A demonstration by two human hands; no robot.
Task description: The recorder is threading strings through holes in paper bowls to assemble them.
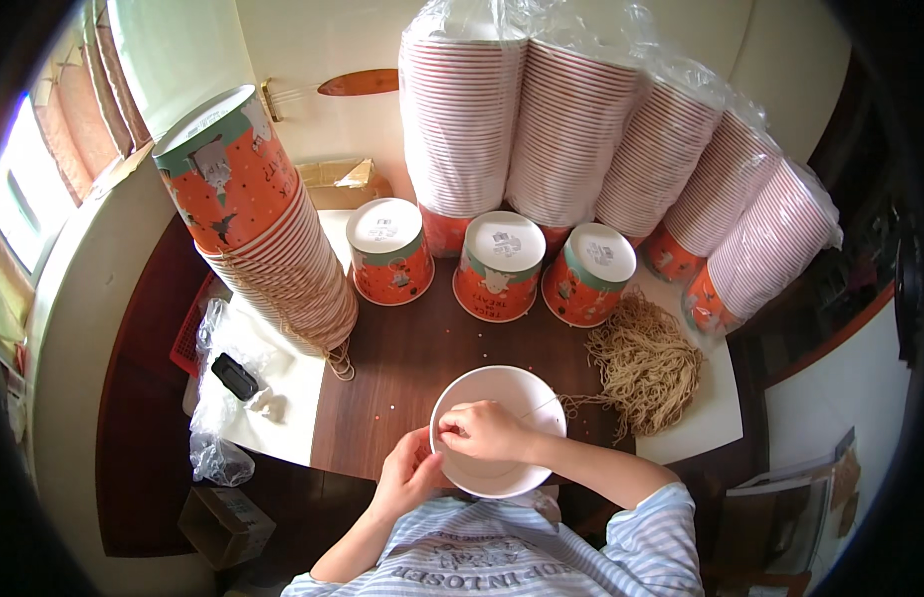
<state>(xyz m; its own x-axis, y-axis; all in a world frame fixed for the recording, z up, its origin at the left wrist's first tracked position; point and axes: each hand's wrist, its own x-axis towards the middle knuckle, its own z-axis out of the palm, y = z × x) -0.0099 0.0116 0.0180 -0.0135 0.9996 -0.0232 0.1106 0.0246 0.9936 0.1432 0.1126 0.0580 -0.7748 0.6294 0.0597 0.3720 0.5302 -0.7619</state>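
A paper bucket (497, 480), white inside, is tilted with its open mouth toward me at the table's front edge. My left hand (410, 470) grips its left wall from outside, thumb near the rim. Inside the mouth is my right hand (482, 430), its fingers pinched together close to the left inner wall. A thin tan cord (571, 400) passes over the bucket's right side and runs in under my right hand; the fingertips hide its end. To the right, the cord leads to a tangled heap of tan cords (646, 363).
Three upturned orange-and-green buckets (390, 249) stand beyond. A tall leaning stack of buckets (258, 224) rises at left, cords hanging along it. Several plastic-wrapped bucket stacks (571, 129) line the back right. A black tray-like object (234, 376) and clear plastic (221, 466) lie left.
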